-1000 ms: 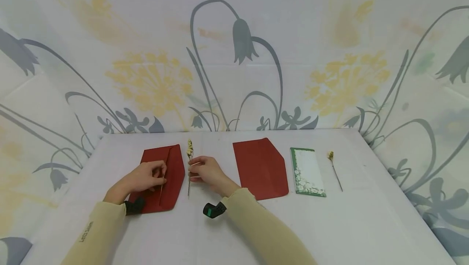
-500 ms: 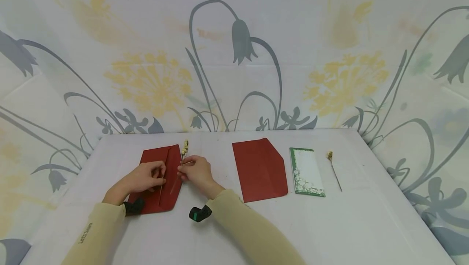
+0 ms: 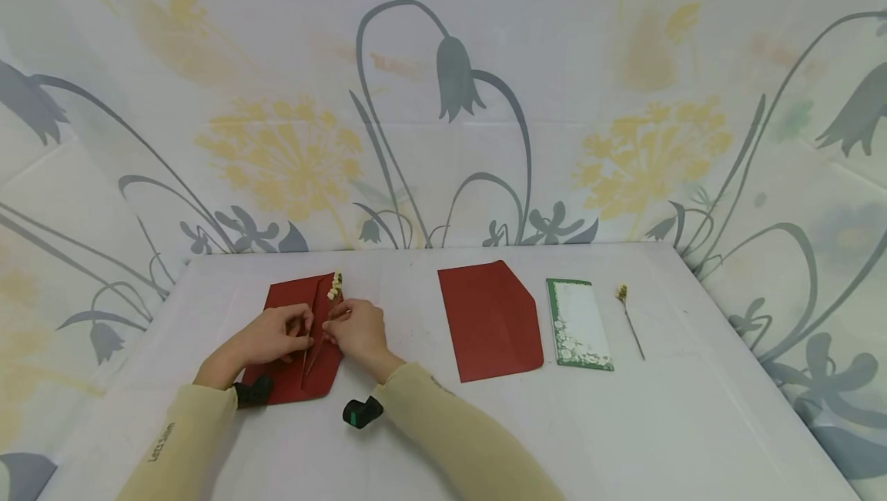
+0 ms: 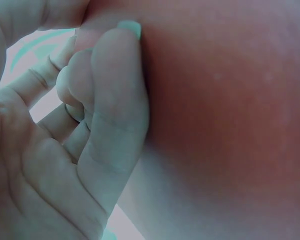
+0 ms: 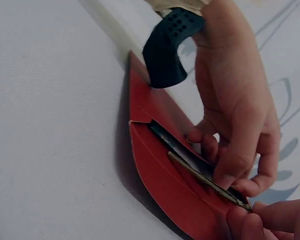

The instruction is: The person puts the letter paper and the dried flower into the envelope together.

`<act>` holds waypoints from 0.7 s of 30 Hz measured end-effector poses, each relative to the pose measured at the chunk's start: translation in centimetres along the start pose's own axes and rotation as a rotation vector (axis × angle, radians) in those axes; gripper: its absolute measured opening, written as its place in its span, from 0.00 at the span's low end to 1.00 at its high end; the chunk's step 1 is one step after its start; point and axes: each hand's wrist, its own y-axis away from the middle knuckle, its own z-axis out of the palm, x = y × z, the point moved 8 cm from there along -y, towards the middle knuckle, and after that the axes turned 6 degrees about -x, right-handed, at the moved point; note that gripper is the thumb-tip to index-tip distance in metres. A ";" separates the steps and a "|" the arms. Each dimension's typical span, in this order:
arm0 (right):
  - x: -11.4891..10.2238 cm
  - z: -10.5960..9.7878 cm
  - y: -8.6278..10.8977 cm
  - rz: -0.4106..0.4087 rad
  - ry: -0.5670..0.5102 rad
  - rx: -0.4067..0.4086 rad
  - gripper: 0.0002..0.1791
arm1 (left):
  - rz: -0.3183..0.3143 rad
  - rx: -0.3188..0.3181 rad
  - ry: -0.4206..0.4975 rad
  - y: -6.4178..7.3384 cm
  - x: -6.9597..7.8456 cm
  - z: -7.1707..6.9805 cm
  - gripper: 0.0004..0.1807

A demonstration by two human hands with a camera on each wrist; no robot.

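Observation:
On the left of the table lies a red envelope (image 3: 319,382) with its flap spread open to the right. My left hand (image 3: 280,333) pinches the pocket's edge between thumb and fingers and lifts it, so the mouth gapes in the right wrist view. Inside that gap shows a card (image 5: 176,146) with a dark green edge and white face. My right hand (image 3: 356,329) pinches a dried flower sprig (image 3: 336,285) by its stem. The cream blossoms point away from me, and the stem (image 5: 200,176) lies along the opening, over the flap. Red paper fills much of the left wrist view beside the left fingers (image 4: 117,90).
A second red envelope (image 3: 488,324) lies mid-table. Right of it are a white card with a green floral border (image 3: 578,320) and another dried flower sprig (image 3: 629,320). A patterned cloth (image 3: 443,178) hangs behind the table (image 3: 658,424).
My right hand has carried the dried flower sprig left, from beside the envelope to over its flap, tilting the stem toward the opening. My left hand has stayed at the pocket's edge.

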 end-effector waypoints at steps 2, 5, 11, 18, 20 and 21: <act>-0.2 0.3 0.1 -0.003 0.031 -0.003 0.06 | 0.008 0.000 -0.003 0.0 0.1 0.0 0.09; -0.5 0.7 0.3 -0.012 0.065 -0.002 0.05 | 0.014 0.002 -0.008 0.0 0.2 -0.1 0.09; -0.2 1.2 0.5 -0.013 0.124 0.010 0.04 | 0.017 0.012 -0.009 -0.1 0.2 -0.2 0.09; 0.6 1.7 0.4 -0.011 0.082 0.007 0.05 | 0.026 0.011 -0.006 0.1 0.4 -0.4 0.09; 0.6 1.7 0.4 -0.011 0.085 0.007 0.06 | 0.025 0.013 -0.001 0.2 0.4 -0.5 0.09; 0.6 1.7 0.5 -0.008 0.089 0.006 0.07 | 0.027 0.014 0.001 0.2 0.4 -0.5 0.09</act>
